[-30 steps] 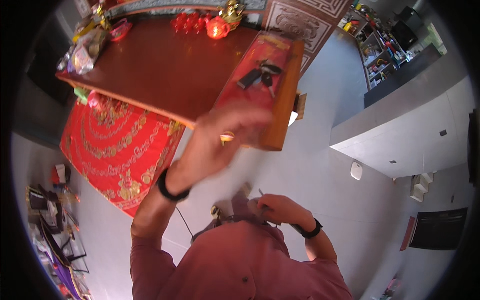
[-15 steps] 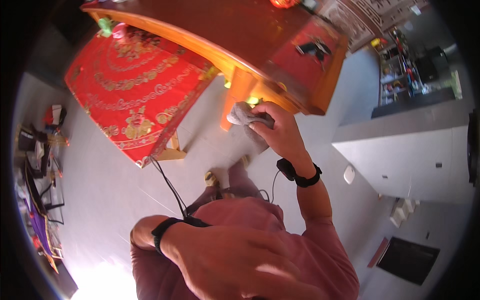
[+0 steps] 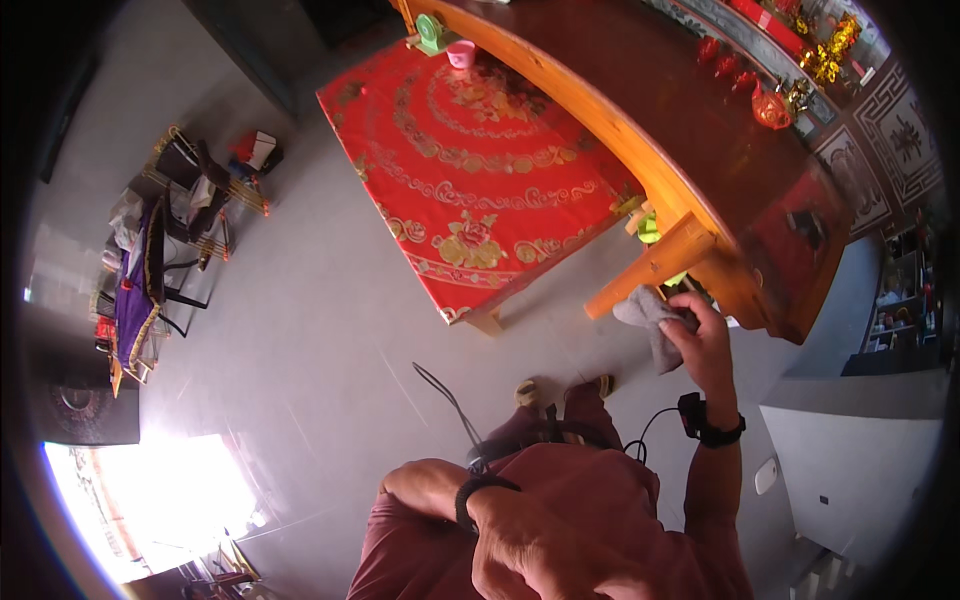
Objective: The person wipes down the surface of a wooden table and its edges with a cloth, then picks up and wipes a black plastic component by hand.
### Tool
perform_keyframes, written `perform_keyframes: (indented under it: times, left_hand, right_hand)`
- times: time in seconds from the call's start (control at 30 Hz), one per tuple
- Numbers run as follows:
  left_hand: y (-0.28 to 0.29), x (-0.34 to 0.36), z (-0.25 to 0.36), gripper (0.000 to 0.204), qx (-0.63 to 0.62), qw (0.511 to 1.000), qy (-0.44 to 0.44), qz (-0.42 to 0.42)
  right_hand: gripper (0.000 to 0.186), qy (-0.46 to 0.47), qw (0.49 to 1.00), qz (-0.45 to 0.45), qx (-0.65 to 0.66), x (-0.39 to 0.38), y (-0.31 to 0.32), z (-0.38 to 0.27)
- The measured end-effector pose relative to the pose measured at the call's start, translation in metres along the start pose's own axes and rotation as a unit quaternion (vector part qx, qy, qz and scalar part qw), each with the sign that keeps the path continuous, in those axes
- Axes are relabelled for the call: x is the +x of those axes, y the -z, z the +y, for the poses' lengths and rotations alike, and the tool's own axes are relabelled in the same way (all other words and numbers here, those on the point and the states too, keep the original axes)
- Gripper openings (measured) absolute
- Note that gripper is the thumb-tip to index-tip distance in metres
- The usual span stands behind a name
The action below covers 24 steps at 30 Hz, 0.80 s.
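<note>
At far left, a purple cloth (image 3: 137, 285) hangs among dark furniture. Toward the middle, a red tablecloth (image 3: 470, 190) with gold flowers covers a low table. Below it, your left hand (image 3: 545, 550) is before your maroon shirt; whether its fingers are apart or together you cannot tell. Farther right, a grey cloth (image 3: 650, 312) hangs near an orange table leg (image 3: 650, 265), pinched between the thumb and fingers of your right hand (image 3: 703, 345). At upper right, a red teapot (image 3: 770, 107) stands beyond.
</note>
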<state>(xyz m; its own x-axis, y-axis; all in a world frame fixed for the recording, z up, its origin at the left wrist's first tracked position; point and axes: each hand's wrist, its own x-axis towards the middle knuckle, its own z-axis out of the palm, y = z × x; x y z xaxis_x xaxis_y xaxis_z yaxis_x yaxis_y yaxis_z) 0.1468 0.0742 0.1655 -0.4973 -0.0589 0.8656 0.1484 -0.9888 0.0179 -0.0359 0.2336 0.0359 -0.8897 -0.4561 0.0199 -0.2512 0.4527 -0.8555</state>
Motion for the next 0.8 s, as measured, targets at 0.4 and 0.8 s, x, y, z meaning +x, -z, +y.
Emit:
perform_keyframes:
  times: [0.4, 0.8]
  left_hand:
    - [0.01, -0.027, -0.031, 0.041, -0.034, 0.989, -0.046, 0.137]
    - [0.041, -0.074, -0.055, 0.031, 0.156, 0.969, 0.051, 0.184]
  right_hand:
    - [0.027, -0.118, 0.981, -0.154, -0.028, -0.073, -0.049, 0.074]
    - [0.025, 0.193, 0.974, -0.034, 0.117, 0.105, -0.112, 0.028]
